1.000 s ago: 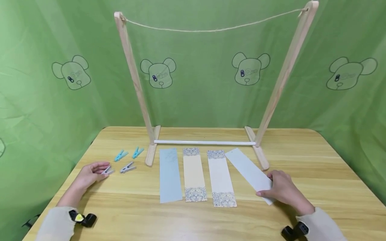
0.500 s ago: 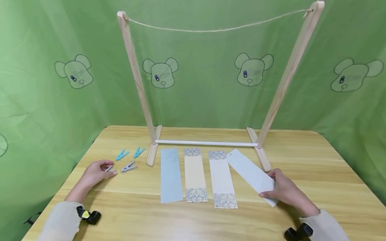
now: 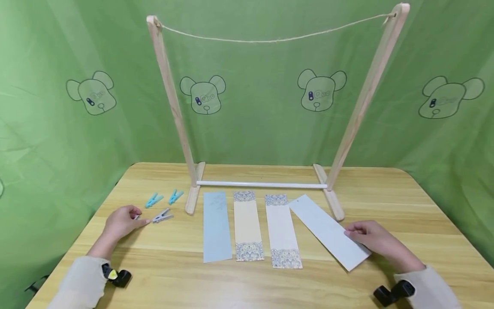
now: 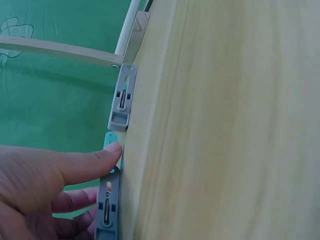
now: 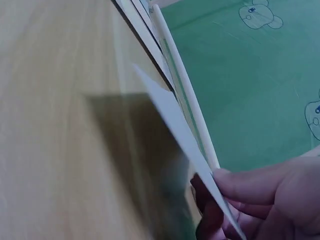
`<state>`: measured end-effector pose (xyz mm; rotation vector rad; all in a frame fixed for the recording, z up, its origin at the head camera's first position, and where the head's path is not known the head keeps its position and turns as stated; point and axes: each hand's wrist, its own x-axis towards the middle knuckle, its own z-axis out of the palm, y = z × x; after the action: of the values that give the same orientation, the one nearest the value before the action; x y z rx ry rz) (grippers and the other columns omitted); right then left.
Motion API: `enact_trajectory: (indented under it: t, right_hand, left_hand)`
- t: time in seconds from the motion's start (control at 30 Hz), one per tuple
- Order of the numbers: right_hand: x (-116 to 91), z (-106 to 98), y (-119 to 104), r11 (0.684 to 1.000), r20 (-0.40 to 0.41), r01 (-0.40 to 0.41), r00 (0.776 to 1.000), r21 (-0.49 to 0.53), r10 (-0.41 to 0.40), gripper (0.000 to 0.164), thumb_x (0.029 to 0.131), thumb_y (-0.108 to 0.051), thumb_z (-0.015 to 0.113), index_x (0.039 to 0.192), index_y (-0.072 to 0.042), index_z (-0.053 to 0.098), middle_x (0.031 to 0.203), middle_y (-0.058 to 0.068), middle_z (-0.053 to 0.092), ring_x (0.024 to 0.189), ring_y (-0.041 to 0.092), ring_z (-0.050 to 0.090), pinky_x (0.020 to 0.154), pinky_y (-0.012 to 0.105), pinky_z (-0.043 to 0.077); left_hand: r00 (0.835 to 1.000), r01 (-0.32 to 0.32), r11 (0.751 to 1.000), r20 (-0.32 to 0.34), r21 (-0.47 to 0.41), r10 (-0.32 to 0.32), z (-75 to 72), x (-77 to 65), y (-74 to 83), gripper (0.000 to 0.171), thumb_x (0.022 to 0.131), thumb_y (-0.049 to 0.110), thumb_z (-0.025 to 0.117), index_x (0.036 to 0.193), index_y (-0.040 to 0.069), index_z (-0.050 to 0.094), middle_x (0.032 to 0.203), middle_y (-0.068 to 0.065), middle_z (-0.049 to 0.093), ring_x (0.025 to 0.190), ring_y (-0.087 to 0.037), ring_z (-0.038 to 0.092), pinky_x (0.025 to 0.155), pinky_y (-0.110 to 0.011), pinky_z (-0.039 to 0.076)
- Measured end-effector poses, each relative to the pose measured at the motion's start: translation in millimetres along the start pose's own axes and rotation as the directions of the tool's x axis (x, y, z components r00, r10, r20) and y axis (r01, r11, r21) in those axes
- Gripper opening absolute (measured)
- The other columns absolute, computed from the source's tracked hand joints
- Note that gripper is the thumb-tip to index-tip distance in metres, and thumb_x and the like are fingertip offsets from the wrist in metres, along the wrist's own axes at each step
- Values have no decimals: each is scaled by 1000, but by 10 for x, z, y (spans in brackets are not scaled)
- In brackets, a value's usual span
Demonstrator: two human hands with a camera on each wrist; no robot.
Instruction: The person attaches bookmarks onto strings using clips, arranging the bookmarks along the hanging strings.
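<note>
My left hand [image 3: 122, 223] pinches a grey clothespin [image 4: 106, 210] at the table's left; in the head view the fingers mostly hide it. Just right of those fingertips lies a second grey clothespin [image 3: 162, 216], with two blue clothespins [image 3: 154, 200] beyond. On the right, my right hand [image 3: 376, 238] pinches the long edge of a pale blue-white card [image 3: 328, 229], thumb on top and fingers beneath. The right wrist view has this card [image 5: 180, 132] tilted up off the table, casting a shadow. Its far corner touches or overlaps the lace-patterned white card [image 3: 282, 227].
A cream patterned card [image 3: 248, 225] and a light blue card [image 3: 216, 227] lie left of the white one. Behind them stands a wooden frame [image 3: 362, 105] with a white crossbar [image 3: 262, 184] and a string [image 3: 251, 41] slung between its posts. Green cloth [image 3: 258, 128] surrounds the wooden table [image 3: 185, 283].
The right hand has shifted from the pale card's near end to its right long edge, and the card is now raised. The left fingers have closed further round the grey clothespin.
</note>
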<state>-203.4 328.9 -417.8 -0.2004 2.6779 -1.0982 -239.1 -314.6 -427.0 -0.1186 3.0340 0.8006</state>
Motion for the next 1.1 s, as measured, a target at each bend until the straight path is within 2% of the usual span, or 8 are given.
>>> enact_trajectory:
  t: [0.17,0.27,0.43,0.57,0.77,0.9,1.1]
  right_hand:
    - [-60,-134,43,991,117,48,991,129,-63,30,96,-10,52,108,17,56,85,4,64,71,3,56,61,21,50]
    - [-94,-221,55,979,145,86,983,187,-114,28,97,-10,50,106,17,55,82,-3,65,69,3,56,58,22,50]
    - [-162,-333,-3,952,102,184,971,246,-214,19,97,-5,49,101,13,55,77,-9,61,66,3,54,54,23,48]
    - [-192,-394,-120,954,7,199,979,225,-206,17,96,-5,51,100,9,58,79,-8,63,69,5,57,57,24,51]
    - [-110,-426,-343,965,-137,173,980,196,-147,20,95,-8,56,101,11,59,79,-4,68,70,10,64,64,23,55]
    - [-31,-442,-496,979,-183,136,977,152,-108,28,95,-18,58,104,9,59,79,-4,69,71,12,65,69,19,53]
    - [86,-427,-709,989,-252,103,965,105,-74,39,94,-32,59,109,3,60,81,-5,70,74,11,65,73,15,47]
  left_hand:
    - [999,40,998,15,55,-40,-64,-34,-13,49,77,37,76,95,-6,62,87,-17,63,74,-24,56,66,-38,47]
    - [999,41,998,24,57,-42,-100,-50,-20,49,77,37,76,94,-7,63,86,-16,63,74,-24,56,65,-38,47]
    - [998,-5,1000,59,18,4,-151,-81,-17,39,78,30,76,95,-5,66,85,-13,65,76,-23,58,68,-39,47]
    - [993,-52,997,102,-60,58,-201,-94,61,36,80,24,75,100,-5,66,87,-10,65,79,-22,58,69,-36,49]
    - [981,-114,979,138,-167,138,-310,-47,360,41,81,20,75,107,-8,62,89,-10,64,81,-21,58,68,-30,50]
    - [970,-163,966,147,-199,194,-356,29,646,43,81,20,74,110,-10,61,92,-11,66,84,-20,61,72,-31,54]
    - [943,-262,929,136,-262,304,-425,118,1127,42,85,17,70,116,-8,59,94,-12,67,84,-20,62,75,-33,54]
